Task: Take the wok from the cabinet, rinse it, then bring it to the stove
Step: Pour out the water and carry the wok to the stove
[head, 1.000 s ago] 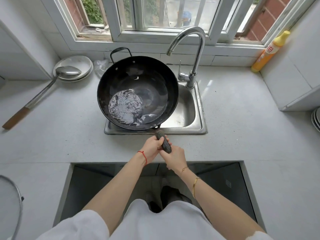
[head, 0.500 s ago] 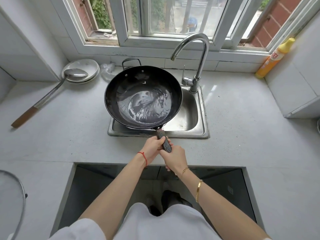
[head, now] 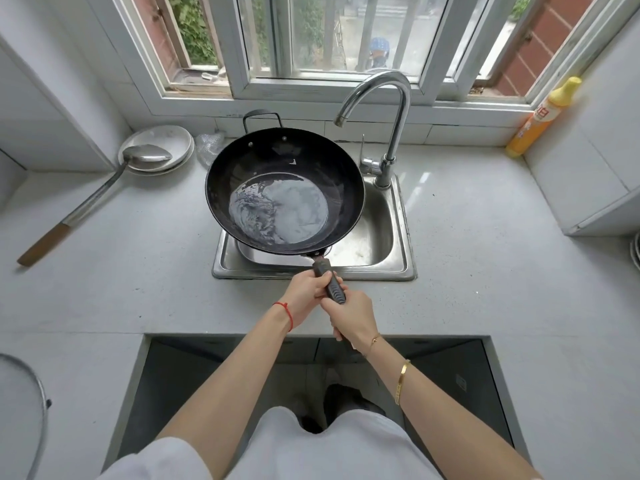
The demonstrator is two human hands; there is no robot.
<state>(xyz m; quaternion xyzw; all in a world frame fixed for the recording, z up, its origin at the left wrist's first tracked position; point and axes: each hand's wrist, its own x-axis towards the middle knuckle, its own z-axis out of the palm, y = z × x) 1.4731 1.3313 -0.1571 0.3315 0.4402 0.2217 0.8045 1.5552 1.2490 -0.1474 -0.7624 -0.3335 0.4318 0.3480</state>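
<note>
Black wok (head: 284,190), holding water, above the sink (head: 403,237); left hand (head: 306,293) and right hand (head: 349,315), 2 closed grips on its handle (head: 330,284). Swirl gently, rim level, avoiding spills.

Wok (head: 285,188) over sink (head: 398,268), faucet (head: 389,133) right, ladle (head: 93,199) left.

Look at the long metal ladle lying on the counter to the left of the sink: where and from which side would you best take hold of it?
Grip the ladle by its wooden handle end, coming from above on the near left. That end lies flat and free on the counter, while the bowl rests in the stacked plates, so lifting there could disturb them.
</note>
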